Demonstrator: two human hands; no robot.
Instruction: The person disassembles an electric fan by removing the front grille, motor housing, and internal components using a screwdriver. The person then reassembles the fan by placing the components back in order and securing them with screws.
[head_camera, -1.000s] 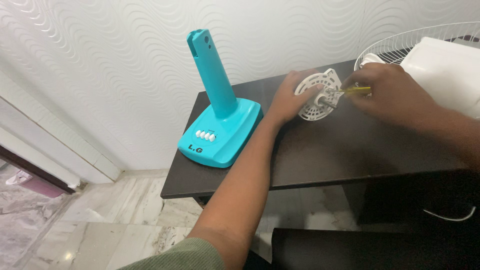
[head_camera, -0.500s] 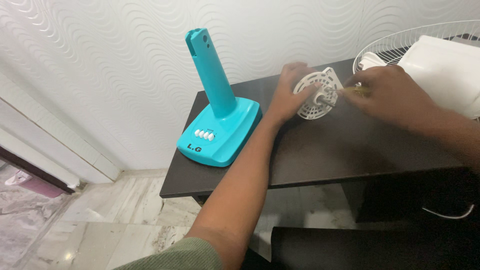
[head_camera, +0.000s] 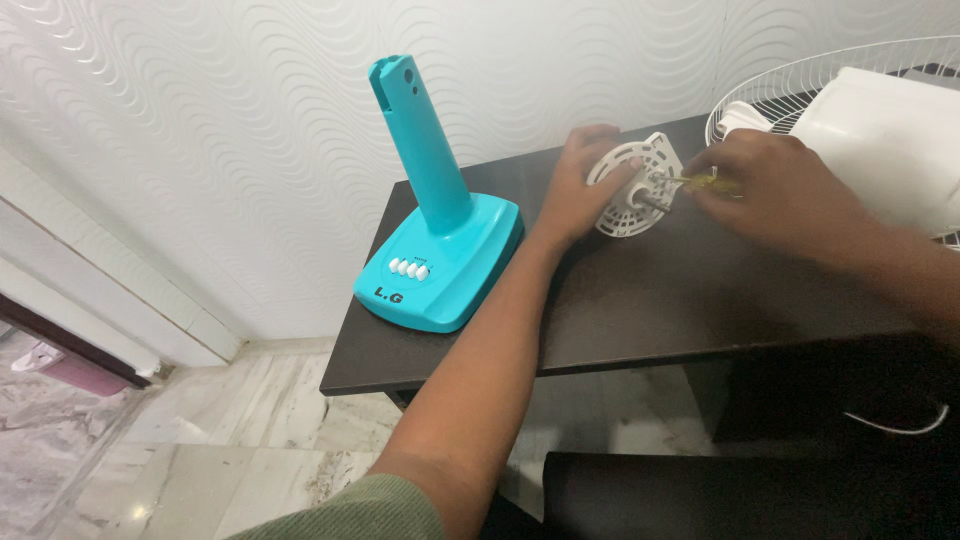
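My left hand (head_camera: 578, 190) grips a round white slotted fan motor cover (head_camera: 632, 187) standing on edge on the dark brown table (head_camera: 640, 300); a short metal shaft sticks out of its middle. My right hand (head_camera: 775, 190) is closed on a small screwdriver with a yellow handle (head_camera: 708, 182), its tip against the cover's right side.
A turquoise fan base with an upright post and white push buttons (head_camera: 437, 230) stands at the table's left end. A white wire fan guard (head_camera: 800, 85) and a white fan blade (head_camera: 890, 140) lie at the back right. Marble floor lies below left.
My right hand has shifted slightly left and turned on the screwdriver. The cover and my left hand stay in place.
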